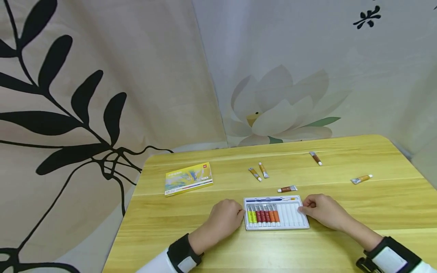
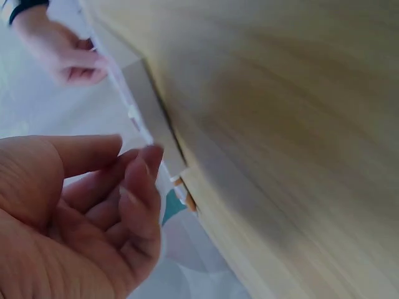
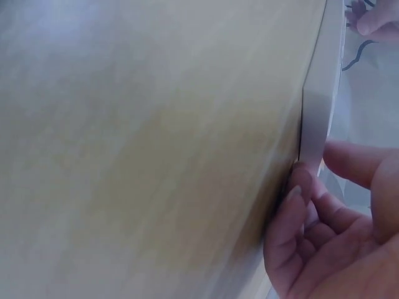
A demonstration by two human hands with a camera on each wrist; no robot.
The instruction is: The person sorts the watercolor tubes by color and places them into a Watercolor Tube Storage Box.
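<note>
A white paint tray [image 1: 288,228] lies on the table between both hands. Its left slots hold several yellow, red and orange paint tubes [image 1: 263,216], the slots on the right are bare, and a blue paintbrush [image 1: 268,200] rests along the back compartment. At the tray's left edge, my left hand [image 1: 227,217] has its fingers curled against the side; in the left wrist view its fingertips [image 2: 151,156] meet the rim. My right hand [image 1: 324,210] grips the right edge, thumb over the rim and fingers low at the side in the right wrist view.
Behind the tray lie a brown tube [image 1: 287,189], two ochre tubes [image 1: 255,174] and a dark brown tube [image 1: 315,158]. Another ochre tube [image 1: 362,179] is at the right. A yellow paint box [image 1: 189,179] sits back left on the wooden table [image 1: 164,223]. Curtains hang behind.
</note>
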